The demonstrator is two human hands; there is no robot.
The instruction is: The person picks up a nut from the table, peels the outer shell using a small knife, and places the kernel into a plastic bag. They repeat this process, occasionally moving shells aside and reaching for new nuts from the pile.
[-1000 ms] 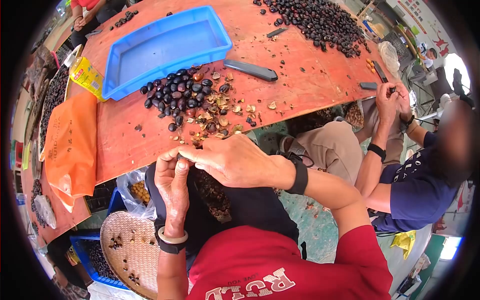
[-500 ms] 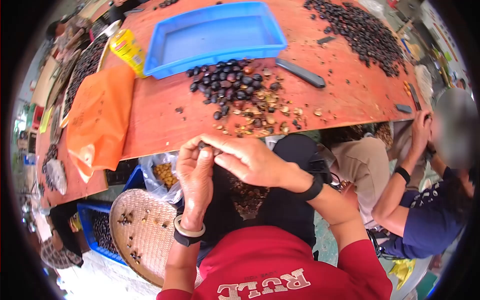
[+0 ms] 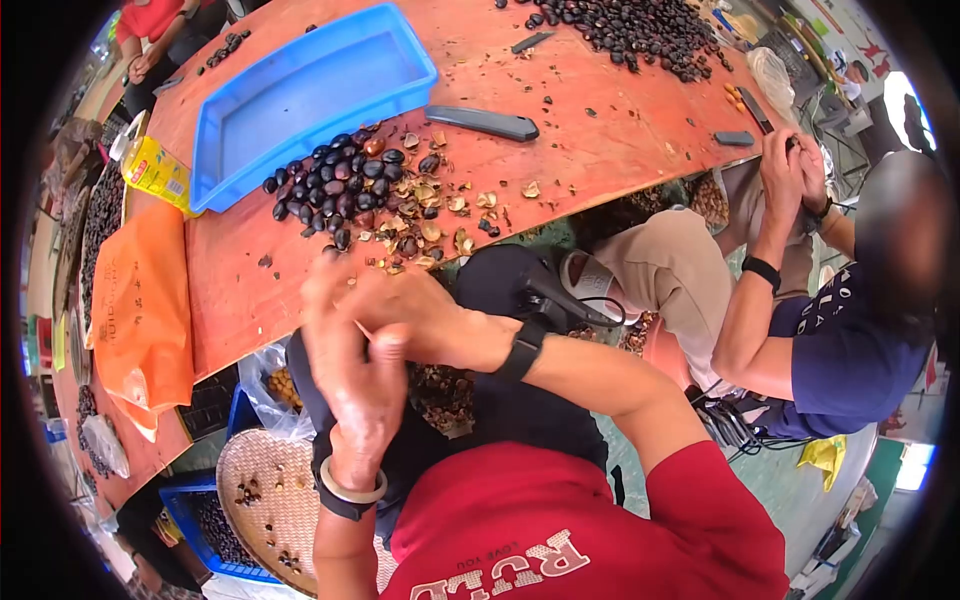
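Observation:
My left hand (image 3: 352, 350) is over the front edge of the table, its fingers smeared by motion. Close against it is my right hand (image 3: 425, 312), whose fingers are partly hidden behind the left and blurred. Whatever lies between them, if anything, I cannot make out. Just beyond my hands, a heap of glossy dark nuts (image 3: 335, 185) rests on the reddish table (image 3: 240, 270). Broken pale shell pieces (image 3: 425, 192) are strewn along its right side. Below my hands, more brown shell bits (image 3: 442, 400) lie on my lap.
A blue tray (image 3: 310, 90) stands behind the nuts, with a long dark grey tool (image 3: 482, 123) to its right. An orange bag (image 3: 142, 310) and yellow bottle (image 3: 158, 172) are at left. A woven round tray (image 3: 300, 480) sits lower left. A co-worker's hands (image 3: 790, 175) are at right.
My view has swung right, so the table things appear farther left. My hands held a dark nut in a pinch before; now their fingers are blurred and the nut is not visible.

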